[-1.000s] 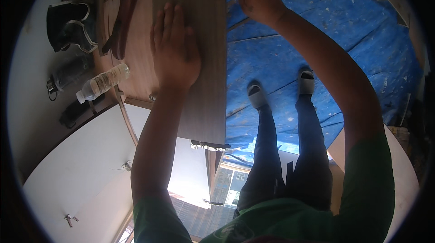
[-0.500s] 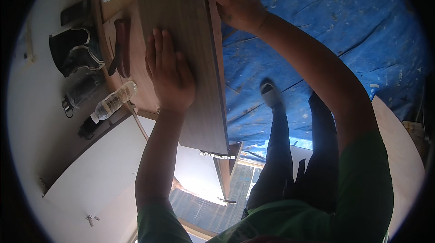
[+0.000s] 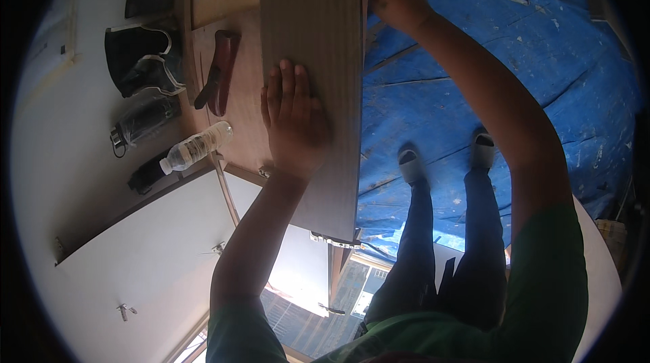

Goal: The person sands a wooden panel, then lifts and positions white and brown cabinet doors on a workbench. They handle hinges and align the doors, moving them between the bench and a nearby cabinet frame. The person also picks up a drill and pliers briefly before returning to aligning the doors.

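My left hand [image 3: 296, 119] lies flat on a long dark wood-grain board [image 3: 318, 31], its fingers together and stretched toward the far end. My right hand [image 3: 399, 1] is at the board's far right edge; the upper edge of the picture cuts off most of its fingers, so its grip is hidden. The board rests over a lighter wooden surface [image 3: 247, 45]. On that surface, left of my left hand, lie a dark red tool-like object with a black strip [image 3: 223, 72] and a clear plastic bottle [image 3: 200, 146] on its side.
Along the left wall are a black item with white trim [image 3: 139, 58], a dark bottle [image 3: 145, 122] and a black box-like thing [image 3: 149, 3]. White panels with metal hinges [image 3: 125, 311] stand at lower left. A blue tarp [image 3: 460, 105] covers the floor under my feet.
The whole view has shifted, so the board and both hands now appear further right. Both of my feet show on the tarp now. My left hand stays flat on the board.
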`<state>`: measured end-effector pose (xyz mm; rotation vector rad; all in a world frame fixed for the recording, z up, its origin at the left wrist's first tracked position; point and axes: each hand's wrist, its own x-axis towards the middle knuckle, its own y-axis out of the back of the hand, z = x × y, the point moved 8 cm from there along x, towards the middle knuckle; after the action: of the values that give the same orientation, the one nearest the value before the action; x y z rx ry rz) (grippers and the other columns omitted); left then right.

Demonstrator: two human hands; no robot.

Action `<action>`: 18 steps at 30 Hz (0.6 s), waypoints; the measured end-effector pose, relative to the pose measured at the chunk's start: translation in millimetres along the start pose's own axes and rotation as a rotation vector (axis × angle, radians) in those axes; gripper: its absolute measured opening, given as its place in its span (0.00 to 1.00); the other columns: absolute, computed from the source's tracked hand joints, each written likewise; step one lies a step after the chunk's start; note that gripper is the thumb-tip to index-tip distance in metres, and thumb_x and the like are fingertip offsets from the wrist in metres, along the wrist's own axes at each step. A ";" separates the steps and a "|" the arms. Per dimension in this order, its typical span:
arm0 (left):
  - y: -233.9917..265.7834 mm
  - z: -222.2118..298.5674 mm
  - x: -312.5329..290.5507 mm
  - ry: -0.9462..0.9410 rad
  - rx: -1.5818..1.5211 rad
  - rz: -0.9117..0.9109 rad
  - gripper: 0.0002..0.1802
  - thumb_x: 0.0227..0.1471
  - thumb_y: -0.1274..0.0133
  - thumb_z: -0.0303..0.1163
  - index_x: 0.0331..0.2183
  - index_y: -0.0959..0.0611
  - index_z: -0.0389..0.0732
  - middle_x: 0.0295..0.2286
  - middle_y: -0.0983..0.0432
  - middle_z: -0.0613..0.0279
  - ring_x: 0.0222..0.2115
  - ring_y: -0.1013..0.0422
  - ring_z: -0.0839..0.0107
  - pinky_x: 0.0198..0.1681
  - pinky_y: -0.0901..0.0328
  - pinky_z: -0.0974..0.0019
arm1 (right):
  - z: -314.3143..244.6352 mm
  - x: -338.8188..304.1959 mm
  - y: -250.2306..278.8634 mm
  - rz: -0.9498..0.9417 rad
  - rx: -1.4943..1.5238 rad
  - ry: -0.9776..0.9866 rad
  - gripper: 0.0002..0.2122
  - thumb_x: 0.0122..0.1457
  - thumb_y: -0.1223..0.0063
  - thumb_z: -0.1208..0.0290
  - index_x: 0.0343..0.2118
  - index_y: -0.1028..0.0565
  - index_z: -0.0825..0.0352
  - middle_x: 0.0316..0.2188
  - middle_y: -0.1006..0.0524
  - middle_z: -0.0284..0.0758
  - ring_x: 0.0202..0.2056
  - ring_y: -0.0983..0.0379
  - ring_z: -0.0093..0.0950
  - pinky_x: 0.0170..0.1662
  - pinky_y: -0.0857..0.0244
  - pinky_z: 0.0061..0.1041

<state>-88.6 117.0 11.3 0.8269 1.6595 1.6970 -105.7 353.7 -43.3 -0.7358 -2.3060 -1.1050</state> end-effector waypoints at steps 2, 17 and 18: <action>-1.6 2.0 1.1 0.020 -0.019 -0.015 0.30 0.60 0.62 0.33 0.62 0.36 0.34 0.63 0.44 0.44 0.66 0.50 0.48 0.67 0.58 0.43 | -26.1 -34.9 0.1 0.022 0.104 -0.044 0.42 0.45 0.44 0.87 0.66 0.39 0.50 0.66 0.38 0.26 0.45 0.29 0.30 0.48 0.31 0.27; 9.0 -3.7 -1.2 0.047 -0.036 0.022 0.29 0.59 0.58 0.33 0.61 0.34 0.33 0.62 0.41 0.43 0.64 0.47 0.45 0.66 0.55 0.41 | -71.1 -50.3 6.7 -0.422 -0.013 -0.015 0.39 0.46 0.48 0.88 0.65 0.39 0.57 0.67 0.40 0.31 0.41 0.30 0.33 0.48 0.33 0.31; 8.2 -3.0 -2.1 0.055 -0.040 0.015 0.29 0.60 0.59 0.33 0.61 0.34 0.33 0.62 0.41 0.44 0.64 0.47 0.46 0.66 0.55 0.42 | -100.8 -84.6 11.0 -0.467 0.019 0.029 0.38 0.46 0.45 0.86 0.64 0.37 0.58 0.67 0.40 0.31 0.40 0.30 0.30 0.44 0.33 0.28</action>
<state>-89.7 113.4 19.5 0.7816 1.6538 1.7719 -17.2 256.2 -32.8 -0.1669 -2.5276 -1.2722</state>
